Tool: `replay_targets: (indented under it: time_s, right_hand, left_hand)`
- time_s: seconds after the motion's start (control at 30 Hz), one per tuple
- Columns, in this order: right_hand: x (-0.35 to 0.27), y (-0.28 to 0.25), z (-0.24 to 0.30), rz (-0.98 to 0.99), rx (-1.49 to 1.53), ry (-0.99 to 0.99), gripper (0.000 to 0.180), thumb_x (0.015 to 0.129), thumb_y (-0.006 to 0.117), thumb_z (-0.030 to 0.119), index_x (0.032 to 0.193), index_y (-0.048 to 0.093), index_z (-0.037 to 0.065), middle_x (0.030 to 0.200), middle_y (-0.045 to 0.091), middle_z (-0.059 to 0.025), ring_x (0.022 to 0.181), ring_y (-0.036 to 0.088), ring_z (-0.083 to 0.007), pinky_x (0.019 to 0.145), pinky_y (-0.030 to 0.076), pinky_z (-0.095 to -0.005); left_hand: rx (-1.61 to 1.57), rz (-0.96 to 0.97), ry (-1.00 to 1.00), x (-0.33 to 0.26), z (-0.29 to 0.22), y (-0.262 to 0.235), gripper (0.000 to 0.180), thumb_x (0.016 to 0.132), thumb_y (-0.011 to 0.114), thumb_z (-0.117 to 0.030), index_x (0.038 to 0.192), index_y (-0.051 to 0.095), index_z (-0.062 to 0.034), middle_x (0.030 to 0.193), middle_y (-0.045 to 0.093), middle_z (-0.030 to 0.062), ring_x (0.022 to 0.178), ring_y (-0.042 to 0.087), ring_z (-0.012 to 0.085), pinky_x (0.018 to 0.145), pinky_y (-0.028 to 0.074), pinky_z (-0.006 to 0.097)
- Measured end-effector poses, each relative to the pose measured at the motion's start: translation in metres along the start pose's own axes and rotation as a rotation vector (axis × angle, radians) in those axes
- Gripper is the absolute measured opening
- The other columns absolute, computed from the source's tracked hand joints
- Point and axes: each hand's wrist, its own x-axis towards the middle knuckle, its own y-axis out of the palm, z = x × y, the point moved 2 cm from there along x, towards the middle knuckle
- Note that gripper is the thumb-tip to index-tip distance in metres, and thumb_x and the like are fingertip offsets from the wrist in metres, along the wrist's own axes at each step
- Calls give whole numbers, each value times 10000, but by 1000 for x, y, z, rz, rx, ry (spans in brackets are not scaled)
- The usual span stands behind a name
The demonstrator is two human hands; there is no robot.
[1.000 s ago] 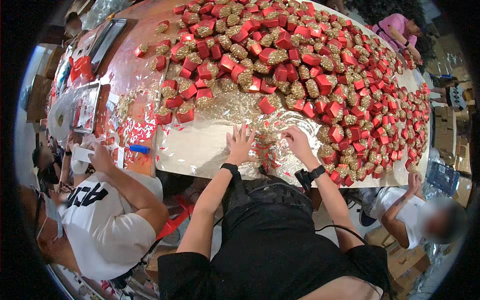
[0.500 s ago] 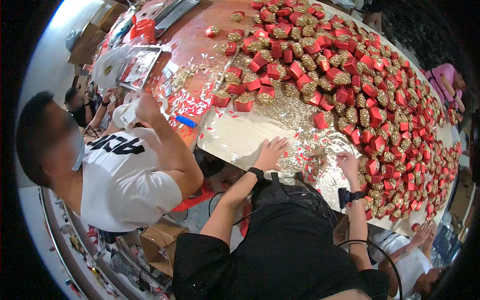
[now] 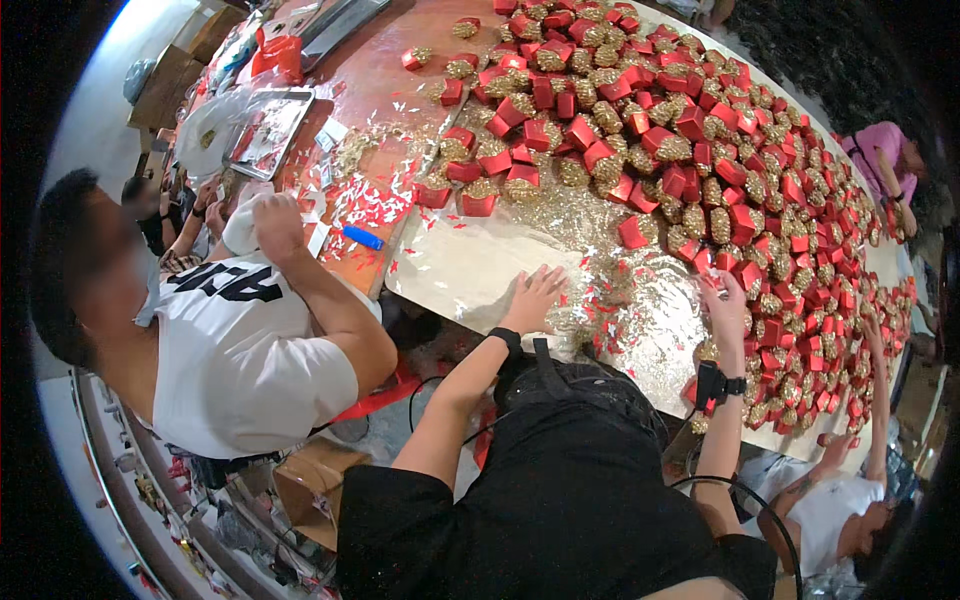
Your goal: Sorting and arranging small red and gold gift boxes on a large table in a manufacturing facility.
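Observation:
My left hand (image 3: 538,298) lies flat with its fingers spread on the pale board (image 3: 455,270), beside a patch of gold glitter (image 3: 650,310) strewn with red and white scraps. At the near edge of a big pile of red blocks with bumpy gold tops (image 3: 690,180), my right hand (image 3: 724,296) has its fingers curled together. Something small and reddish shows at its fingertips, too small to make out. A single red block (image 3: 633,232) lies close to that hand, on the pile's left fringe.
To the left, a person in a white shirt (image 3: 250,350) sits at the table. A blue cylinder (image 3: 362,237), scattered scraps (image 3: 375,195) and a metal tray (image 3: 270,135) lie there. At lower right another person's arm (image 3: 877,400) reaches toward the pile. A cable (image 3: 745,487) loops by my right arm.
My right hand has moved forward and right, from above the glitter to the pile's edge. My left hand stays flat. The person at lower right has stretched an arm toward the pile.

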Motion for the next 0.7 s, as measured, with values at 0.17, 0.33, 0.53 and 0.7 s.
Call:
replay_targets:
  time_s: [0.17, 0.33, 0.53, 0.7]
  right_hand:
    - [-2, 9, -24, 297, 1197, 418, 120, 773, 526, 72, 887, 507, 41, 687, 464, 5, 614, 447, -82, 460, 313, -177]
    - [1, 21, -34, 430, 1398, 425, 264, 821, 471, 311, 687, 469, 83, 706, 439, -12, 648, 421, -144, 477, 324, -237]
    - [10, 24, -78, 206, 1242, 509, 213, 833, 470, 265, 736, 523, 83, 719, 554, -55, 677, 514, -223, 541, 419, -304]
    - [8, 26, -83, 161, 1215, 548, 153, 829, 456, 190, 867, 542, 70, 776, 572, -66, 718, 550, -198, 618, 464, -373]
  left_hand:
    - [-27, -28, 25, 1, 0, 3, 1107, 458, 766, -449, 1359, 176, -195, 1418, 134, 43, 1292, 143, 290, 961, 183, 571]
    - [-24, 41, -4, 2, 4, 2, 1097, 485, 752, -467, 1364, 155, -198, 1424, 111, 49, 1301, 113, 288, 976, 151, 576]
    - [-36, 27, -14, 4, 1, 2, 1098, 459, 765, -446, 1357, 181, -199, 1422, 113, 33, 1304, 107, 278, 984, 156, 572]
    - [68, 25, -23, 3, 3, 9, 1122, 466, 731, -524, 1368, 134, -225, 1425, 108, 39, 1300, 119, 285, 978, 178, 556]
